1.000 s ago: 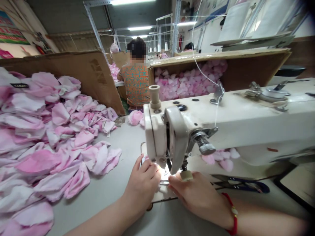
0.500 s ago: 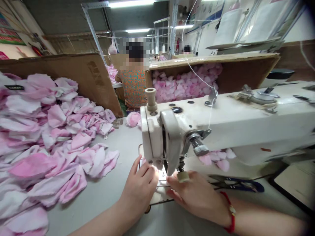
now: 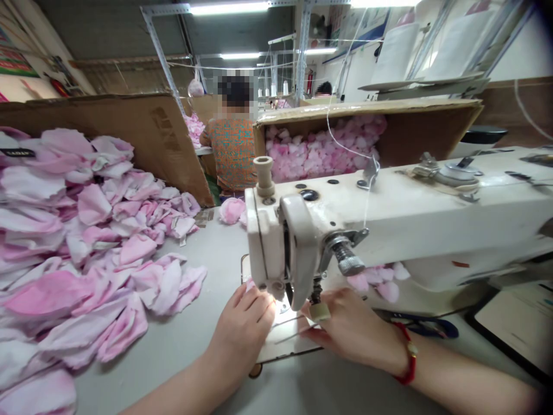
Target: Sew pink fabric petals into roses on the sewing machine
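A white sewing machine [image 3: 268, 248] stands in front of me, its lamp lighting the metal plate under the needle. My left hand [image 3: 244, 325] is closed at the left of the needle, fingers together, with a small bit of pink fabric [image 3: 249, 283] showing past the fingertips. Most of that piece is hidden by the hand and the machine head. On the right side of the needle, my right hand [image 3: 349, 323] lies low behind the presser foot area, a red bracelet [image 3: 408, 353] on its wrist. Its fingertips are partly covered by machine parts, so its grip is unclear.
Pink and white fabric pieces [image 3: 99, 230] lie heaped at left before a cardboard panel [image 3: 142, 138]. A cardboard box [image 3: 423, 132] holds pink pieces behind the machine. Blue-handled snips [image 3: 425, 326] and a dark-edged tablet [image 3: 514, 323] lie right. A person [image 3: 235, 150] sits ahead.
My left fingers have drawn in closer together, and a bit of pink now shows beyond them. My right hand has shifted slightly to the right, away from the needle.
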`<state>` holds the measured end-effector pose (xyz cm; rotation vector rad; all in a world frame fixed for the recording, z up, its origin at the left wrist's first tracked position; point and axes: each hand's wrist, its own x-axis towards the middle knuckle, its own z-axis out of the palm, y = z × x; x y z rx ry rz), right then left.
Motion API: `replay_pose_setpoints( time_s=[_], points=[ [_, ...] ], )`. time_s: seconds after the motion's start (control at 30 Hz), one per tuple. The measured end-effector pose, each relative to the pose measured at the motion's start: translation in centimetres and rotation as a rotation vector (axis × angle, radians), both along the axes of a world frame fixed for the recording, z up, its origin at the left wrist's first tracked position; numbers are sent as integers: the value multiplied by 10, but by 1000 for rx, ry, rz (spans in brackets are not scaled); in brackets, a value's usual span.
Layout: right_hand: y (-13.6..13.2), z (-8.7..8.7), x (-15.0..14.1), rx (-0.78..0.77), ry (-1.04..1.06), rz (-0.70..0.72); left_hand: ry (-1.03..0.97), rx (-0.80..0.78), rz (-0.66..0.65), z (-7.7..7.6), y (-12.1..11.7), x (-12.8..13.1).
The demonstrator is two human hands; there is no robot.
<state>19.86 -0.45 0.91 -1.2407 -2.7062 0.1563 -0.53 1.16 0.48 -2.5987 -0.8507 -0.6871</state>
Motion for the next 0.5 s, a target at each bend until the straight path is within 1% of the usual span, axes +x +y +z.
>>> replay_pose_setpoints(
  time_s=[0.13, 0.2, 0.27, 0.37, 0.43, 0.5],
  points=[
    [3, 0, 4, 71, -1, 41, 0, 2, 1, -2, -1, -1],
    [4, 4, 3, 150, -12, 57, 5, -15, 3, -3, -1, -1],
    [0, 10, 4, 250, -35, 34, 0, -38, -3, -5, -1, -2],
    [-22, 15, 21, 403, -43, -79, -26, -69, -33, -7, 0, -3],
    [-46, 12, 47, 456, -8, -162, -41, -79, -46, -8, 0, -4],
    [-73, 4, 80, 493, 27, -326, -48, -75, -47, -8, 1, -5]
  ],
)
